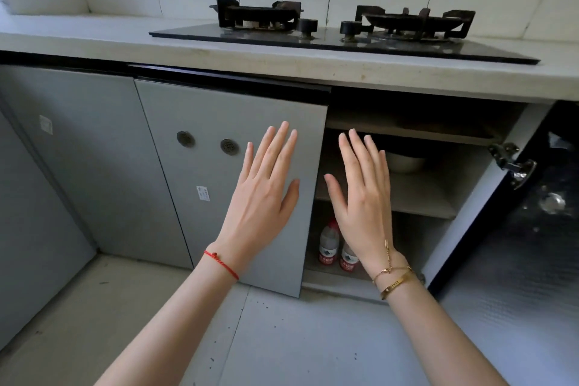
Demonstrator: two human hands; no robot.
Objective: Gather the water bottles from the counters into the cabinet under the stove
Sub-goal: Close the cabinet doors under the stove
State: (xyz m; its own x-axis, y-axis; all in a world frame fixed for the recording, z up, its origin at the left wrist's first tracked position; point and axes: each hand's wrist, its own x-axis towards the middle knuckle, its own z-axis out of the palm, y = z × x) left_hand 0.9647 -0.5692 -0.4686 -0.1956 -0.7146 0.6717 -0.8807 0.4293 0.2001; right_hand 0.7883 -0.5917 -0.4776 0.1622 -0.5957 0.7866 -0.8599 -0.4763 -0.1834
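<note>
Two clear water bottles with red labels, one [327, 243] and a second [347, 257] partly behind my wrist, stand upright on the bottom shelf of the cabinet [407, 197] under the stove [344, 37]. My left hand [266, 194] is held flat with fingers spread in front of the shut grey left door [219, 172]. My right hand [363, 197] is also spread and empty, in front of the cabinet opening. Neither hand holds anything.
The right cabinet door [526, 229] is swung wide open, its dark inner face and hinge [513, 163] at the right. A pale bowl [405, 161] sits on the middle shelf. The counter [94, 37] runs left of the stove. Grey floor lies below.
</note>
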